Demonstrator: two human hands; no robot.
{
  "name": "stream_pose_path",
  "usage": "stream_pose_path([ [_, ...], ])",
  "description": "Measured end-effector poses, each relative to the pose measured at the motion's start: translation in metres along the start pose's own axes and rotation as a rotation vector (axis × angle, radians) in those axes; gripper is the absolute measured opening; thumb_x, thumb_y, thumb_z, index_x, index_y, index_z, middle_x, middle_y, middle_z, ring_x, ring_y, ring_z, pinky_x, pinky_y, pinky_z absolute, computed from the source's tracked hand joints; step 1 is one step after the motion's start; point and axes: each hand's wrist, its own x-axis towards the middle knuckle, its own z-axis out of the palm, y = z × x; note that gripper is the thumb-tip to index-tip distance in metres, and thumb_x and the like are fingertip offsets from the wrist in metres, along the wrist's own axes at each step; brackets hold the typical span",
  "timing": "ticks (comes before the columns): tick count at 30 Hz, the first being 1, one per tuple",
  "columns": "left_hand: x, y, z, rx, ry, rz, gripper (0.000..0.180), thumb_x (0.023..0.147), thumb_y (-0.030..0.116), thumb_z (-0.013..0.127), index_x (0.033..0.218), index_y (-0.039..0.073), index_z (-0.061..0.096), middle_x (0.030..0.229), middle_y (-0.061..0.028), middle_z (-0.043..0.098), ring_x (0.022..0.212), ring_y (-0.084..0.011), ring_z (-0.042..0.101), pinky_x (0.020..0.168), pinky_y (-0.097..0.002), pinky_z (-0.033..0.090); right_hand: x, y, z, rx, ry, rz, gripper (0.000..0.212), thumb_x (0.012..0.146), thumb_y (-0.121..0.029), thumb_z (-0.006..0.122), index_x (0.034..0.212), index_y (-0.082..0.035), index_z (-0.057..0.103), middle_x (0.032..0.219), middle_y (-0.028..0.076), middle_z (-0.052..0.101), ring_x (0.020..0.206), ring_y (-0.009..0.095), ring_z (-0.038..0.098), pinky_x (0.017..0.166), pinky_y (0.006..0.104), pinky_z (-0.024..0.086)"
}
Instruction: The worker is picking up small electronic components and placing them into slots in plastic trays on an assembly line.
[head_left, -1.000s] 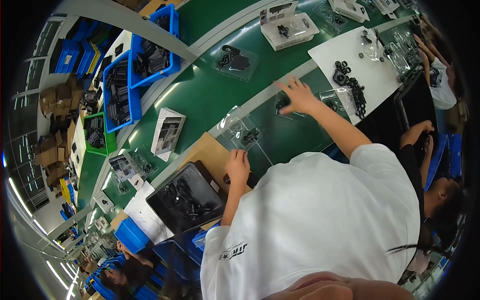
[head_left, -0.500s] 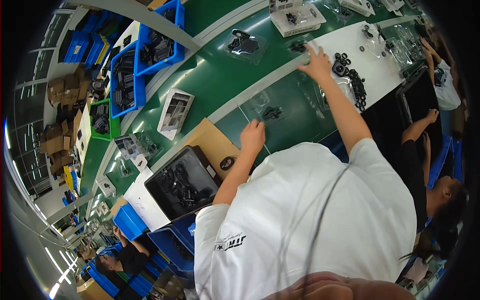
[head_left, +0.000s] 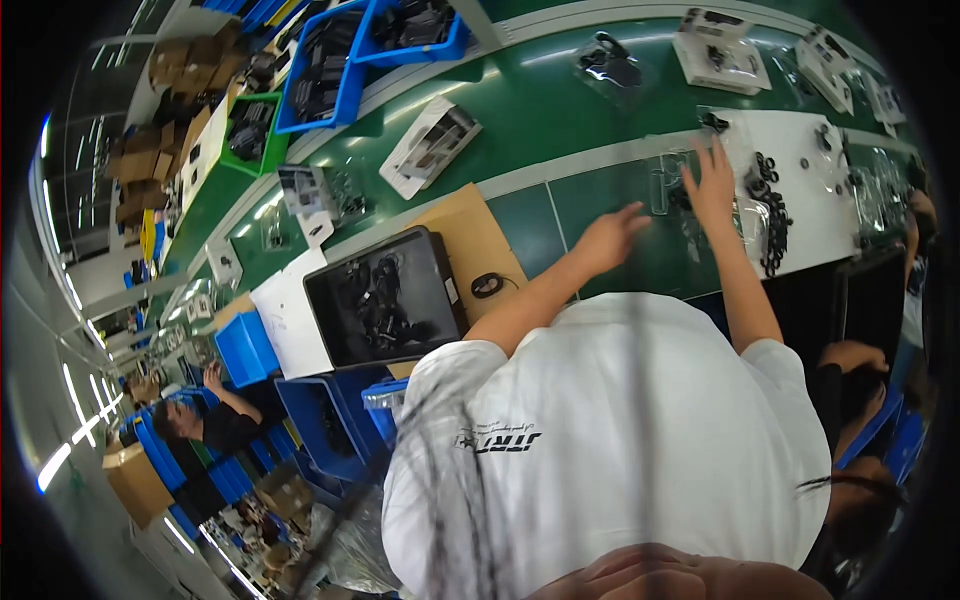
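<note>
My left hand (head_left: pixel 612 238) hovers over the green worktop with its fingers stretched to the right, slightly blurred; nothing shows in it. A clear plastic blister tray (head_left: pixel 659 192) lies just beyond those fingertips, with dark parts (head_left: pixel 680 194) at its right side. Farther right, my right hand (head_left: pixel 712 188) reaches forward with fingers apart, over the near edge of the packaging. Just past its fingertips sits a small black part (head_left: pixel 714 122) in clear plastic. A heap of black rings (head_left: pixel 774 225) lies on a white sheet (head_left: pixel 815 215) to the right.
At left stands a black bin (head_left: pixel 330 330) of dark cables, beside cardboard (head_left: pixel 462 225) bearing a black coil (head_left: pixel 487 286). Across the bench are a white box (head_left: pixel 432 148), a bagged black part (head_left: pixel 610 65), another white box (head_left: pixel 722 60) and blue bins (head_left: pixel 292 110). Other people work at both sides.
The view has shifted, moving the bench contents rightward and upward in the picture. My right hand has drawn back from the far packaging; my left hand's fingers have stretched out toward the tray.
</note>
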Motion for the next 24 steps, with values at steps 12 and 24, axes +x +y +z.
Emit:
stream_pose_path([
  [12,-0.145,-0.231,-0.244,0.576,0.907,-1.125,0.022,0.079,0.007,0.058,0.101,0.007,0.06,0.103,-0.0146,0.059,0.094,-0.0334,0.058,0.081,-0.0435,0.048,-0.085,-0.088,-0.015,-0.233,-0.338,-0.023,0.051,0.09,-0.035,0.06,0.138,-0.023,0.048,0.151,0.012,0.032,0.139,0.034,0.029,0.109,0.058,0.024],
  [24,-0.187,-0.286,-0.25,0.891,0.309,-1.312,0.031,0.077,0.03,0.067,0.1,0.01,0.062,0.104,-0.013,0.059,0.098,-0.0309,0.057,0.081,-0.0457,0.046,-0.089,-0.14,-0.016,0.244,-0.328,0.013,0.039,0.088,-0.015,0.061,0.127,-0.012,0.056,0.145,0.011,0.041,0.127,0.032,0.044,0.104,0.0409,0.036],
])
